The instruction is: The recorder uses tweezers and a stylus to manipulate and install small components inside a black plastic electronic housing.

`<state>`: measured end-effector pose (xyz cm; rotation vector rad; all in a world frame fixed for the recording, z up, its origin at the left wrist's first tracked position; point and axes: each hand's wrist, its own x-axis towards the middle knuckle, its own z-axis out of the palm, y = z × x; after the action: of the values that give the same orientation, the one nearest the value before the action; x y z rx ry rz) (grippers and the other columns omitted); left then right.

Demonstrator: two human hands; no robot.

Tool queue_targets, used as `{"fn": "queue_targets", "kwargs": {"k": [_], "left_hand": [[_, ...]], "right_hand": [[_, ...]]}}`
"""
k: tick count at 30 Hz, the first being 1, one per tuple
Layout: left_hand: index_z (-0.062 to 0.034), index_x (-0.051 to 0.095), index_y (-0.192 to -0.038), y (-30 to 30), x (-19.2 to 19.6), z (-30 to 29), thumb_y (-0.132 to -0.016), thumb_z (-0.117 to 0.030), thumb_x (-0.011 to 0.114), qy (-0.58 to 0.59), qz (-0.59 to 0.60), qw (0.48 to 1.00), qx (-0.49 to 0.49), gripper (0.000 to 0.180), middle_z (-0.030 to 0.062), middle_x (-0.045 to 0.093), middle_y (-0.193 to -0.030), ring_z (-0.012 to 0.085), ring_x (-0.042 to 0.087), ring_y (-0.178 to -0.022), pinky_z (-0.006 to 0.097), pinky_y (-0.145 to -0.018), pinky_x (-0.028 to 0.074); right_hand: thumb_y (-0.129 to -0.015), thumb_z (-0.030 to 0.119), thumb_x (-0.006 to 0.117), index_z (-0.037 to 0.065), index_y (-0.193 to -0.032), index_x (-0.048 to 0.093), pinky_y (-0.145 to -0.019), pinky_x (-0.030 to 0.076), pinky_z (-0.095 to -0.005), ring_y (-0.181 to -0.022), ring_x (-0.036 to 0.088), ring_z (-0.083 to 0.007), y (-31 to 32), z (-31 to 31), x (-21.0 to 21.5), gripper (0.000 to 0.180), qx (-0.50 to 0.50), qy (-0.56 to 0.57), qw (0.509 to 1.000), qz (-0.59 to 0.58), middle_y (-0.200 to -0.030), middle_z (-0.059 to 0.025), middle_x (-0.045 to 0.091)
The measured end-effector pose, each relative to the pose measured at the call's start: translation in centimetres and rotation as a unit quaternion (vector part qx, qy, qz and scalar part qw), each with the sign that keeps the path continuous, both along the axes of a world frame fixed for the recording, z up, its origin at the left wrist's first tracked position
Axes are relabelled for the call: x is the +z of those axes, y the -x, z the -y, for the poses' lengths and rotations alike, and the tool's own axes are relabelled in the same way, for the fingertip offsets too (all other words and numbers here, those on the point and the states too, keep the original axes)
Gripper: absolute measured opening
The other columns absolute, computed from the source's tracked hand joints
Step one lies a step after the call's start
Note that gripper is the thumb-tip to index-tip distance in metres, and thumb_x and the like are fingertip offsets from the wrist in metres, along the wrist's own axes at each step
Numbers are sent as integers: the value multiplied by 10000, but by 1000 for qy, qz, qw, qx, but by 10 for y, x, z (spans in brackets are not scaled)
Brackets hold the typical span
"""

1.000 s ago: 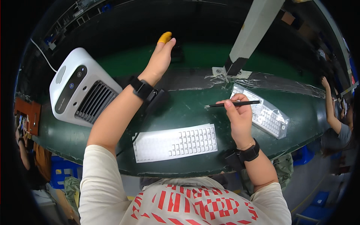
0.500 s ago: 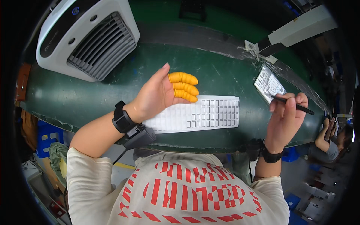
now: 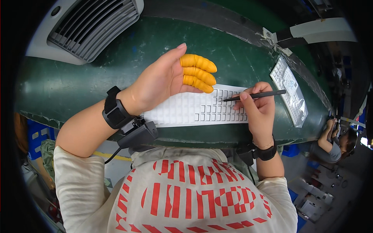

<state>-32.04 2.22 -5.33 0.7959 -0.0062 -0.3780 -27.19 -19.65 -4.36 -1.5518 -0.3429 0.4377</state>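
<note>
My left hand (image 3: 163, 75) is open with its palm turned to the right. Yellow rubber finger cots (image 3: 198, 73) cover three of its fingers, and nothing is in its grasp. Under and beside it lies a white sheet (image 3: 176, 114) printed with rows of small black-outlined boxes; the boxes on the left part look pale. My right hand (image 3: 260, 110) is over the sheet's right end, closed on black tweezers (image 3: 258, 95). Their fine tips point left, over the boxes; whether they touch the sheet or pinch anything is too small to tell.
A clear plastic pack (image 3: 291, 93) with a white patterned sheet and a label lies on the green table (image 3: 229, 46) to the right. A white air cooler (image 3: 89, 31) stands at the far left. Another person (image 3: 334, 143) works farther off at the right.
My right hand has moved left with the tweezers, from beside the plastic pack to above the sheet. My left hand stays open. The whole view has shifted somewhat.
</note>
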Motion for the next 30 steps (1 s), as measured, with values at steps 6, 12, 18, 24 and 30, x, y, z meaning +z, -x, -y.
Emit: {"fn": "queue_targets", "kwargs": {"k": [6, 12, 18, 24, 30], "left_hand": [[25, 472, -993, 1, -3, 0, -845, -429, 161, -6, 3, 1000, 3, 570, 120, 545, -895, 193, 508, -864, 332, -820, 366], [27, 471, -997, 1, -3, 2, -846, -427, 160, -6, 10, 1000, 3, 571, 119, 545, -892, 193, 508, -866, 335, -822, 366], [31, 467, -1002, -4, -6, 1, -847, -425, 152, 4, 14, 1000, 4, 576, 123, 542, -893, 199, 509, -866, 337, -824, 367], [36, 459, -1011, -5, 1, -3, -845, -432, 147, 8, 7, 1000, 1, 587, 130, 540, -895, 215, 511, -866, 339, -821, 368], [42, 440, -1033, 2, -1, -9, -839, -464, 148, 19, 0, 1000, -15, 616, 148, 535, -934, 237, 508, -898, 329, -818, 362]], "right_hand": [[-753, -25, 505, 42, -852, 313, -538, 434, -170, -598, 529, -90, 1, -1, -4, 226, 0, 14, 1000, 0, -738, -92, 530], [-752, -21, 510, 40, -848, 320, -531, 429, -166, -599, 526, -85, 1, 0, -4, 222, 0, 11, 1000, 1, -738, -88, 532], [-767, 5, 497, 44, -844, 327, -544, 425, -191, -589, 521, -95, -3, 0, -2, 191, -15, -14, 999, -34, -719, -94, 534], [-800, 129, 471, 47, -867, 343, -560, 409, -246, -612, 509, -123, -25, -3, 23, 166, -5, -106, 994, -41, -562, -43, 443], [-808, 137, 459, 55, -880, 372, -569, 383, -257, -641, 491, -141, -60, -5, 17, 139, 8, -90, 996, 2, -486, -15, 366]]}}
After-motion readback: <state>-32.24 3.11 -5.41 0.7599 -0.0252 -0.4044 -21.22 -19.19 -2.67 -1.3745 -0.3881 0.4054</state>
